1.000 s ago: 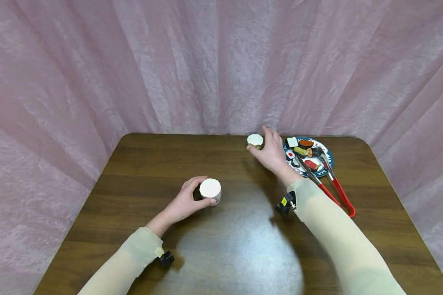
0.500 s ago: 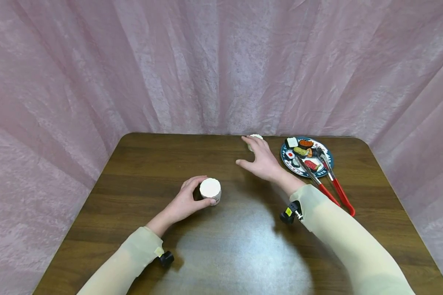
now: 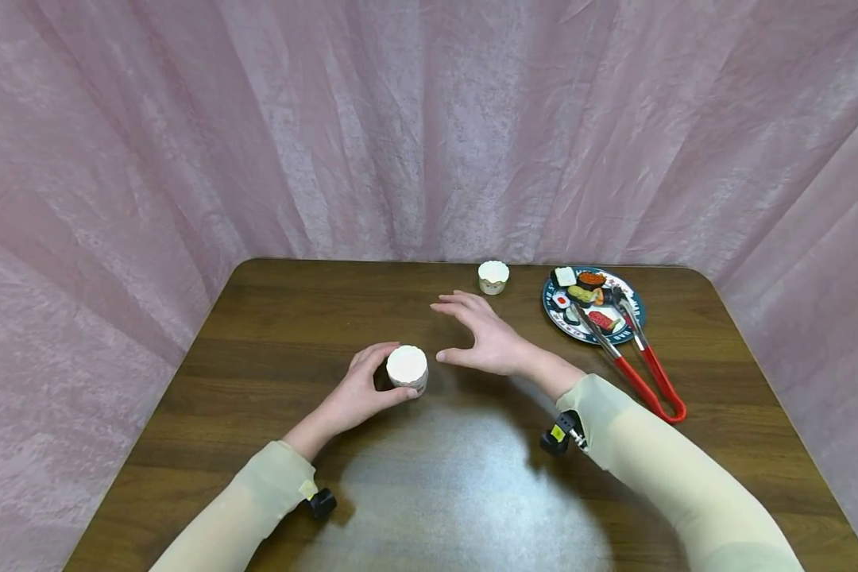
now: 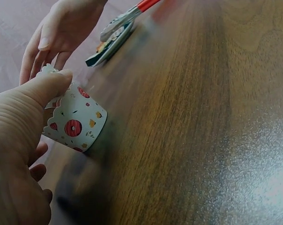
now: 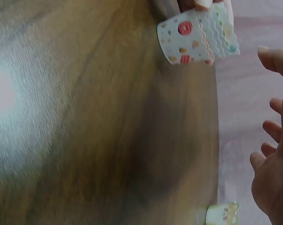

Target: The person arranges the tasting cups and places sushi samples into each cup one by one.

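A stack of white paper baking cups with scalloped rims stands mid-table. My left hand holds it from the left, thumb on the near side and fingers round the far side. Red doughnut prints decorate the outer cup in the left wrist view; several nested rims show in the right wrist view. To the right of the stack is my right hand, fingers spread and holding nothing, a short gap from the cups. Behind it, near the table's back edge, one greenish-white baking cup stands upright.
At the back right lies a blue-rimmed plate with several sushi pieces. Red-handled metal tongs rest across its near side, handles reaching onto the wooden table. A pink curtain hangs behind the table.
My right hand has drawn away from the single cup at the back, moving left and nearer to the stack. That cup stays in place. My left hand and its stack have not moved.
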A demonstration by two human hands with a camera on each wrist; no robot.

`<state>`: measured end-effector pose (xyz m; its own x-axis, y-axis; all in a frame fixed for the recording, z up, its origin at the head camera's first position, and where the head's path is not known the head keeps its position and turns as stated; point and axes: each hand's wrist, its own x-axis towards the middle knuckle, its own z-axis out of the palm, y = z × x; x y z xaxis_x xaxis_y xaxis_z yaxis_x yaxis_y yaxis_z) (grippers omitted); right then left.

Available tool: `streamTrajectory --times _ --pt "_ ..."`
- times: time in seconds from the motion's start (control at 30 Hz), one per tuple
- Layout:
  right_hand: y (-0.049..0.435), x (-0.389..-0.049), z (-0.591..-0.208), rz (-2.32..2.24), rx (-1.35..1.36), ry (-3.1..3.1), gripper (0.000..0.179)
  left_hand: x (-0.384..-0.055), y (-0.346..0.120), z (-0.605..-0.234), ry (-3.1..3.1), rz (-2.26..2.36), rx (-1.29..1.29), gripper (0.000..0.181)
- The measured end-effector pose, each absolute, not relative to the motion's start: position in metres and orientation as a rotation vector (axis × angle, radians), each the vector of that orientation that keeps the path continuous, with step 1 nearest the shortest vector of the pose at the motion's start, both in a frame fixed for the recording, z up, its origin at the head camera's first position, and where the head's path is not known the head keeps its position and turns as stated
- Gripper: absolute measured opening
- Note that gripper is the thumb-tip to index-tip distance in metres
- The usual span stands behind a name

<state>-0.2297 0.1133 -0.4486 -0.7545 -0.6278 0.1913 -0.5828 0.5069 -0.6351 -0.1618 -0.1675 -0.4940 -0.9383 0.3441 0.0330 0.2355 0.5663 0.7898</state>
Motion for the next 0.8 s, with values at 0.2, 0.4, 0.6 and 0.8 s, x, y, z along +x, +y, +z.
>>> streamTrajectory --times 0.2,0.4,0.6,0.8 --pt "0.102 -0.221 -0.454 -1.079 -1.137 2.590 0.071 -0.162 -0.166 -0.496 2.689 1.295 0.496 0.085" --pt "0.094 -0.216 -0.460 -1.047 -1.160 2.554 0.070 -0.161 -0.164 -0.495 2.705 1.270 0.498 0.083" --pt "0.083 -0.215 -0.463 -1.038 -1.205 2.541 0.071 -0.160 -0.163 -0.496 2.714 1.265 0.481 0.083" --pt "0.077 -0.214 -0.463 -1.017 -1.193 2.547 0.070 -0.160 -0.160 -0.497 2.735 1.269 0.503 0.079"
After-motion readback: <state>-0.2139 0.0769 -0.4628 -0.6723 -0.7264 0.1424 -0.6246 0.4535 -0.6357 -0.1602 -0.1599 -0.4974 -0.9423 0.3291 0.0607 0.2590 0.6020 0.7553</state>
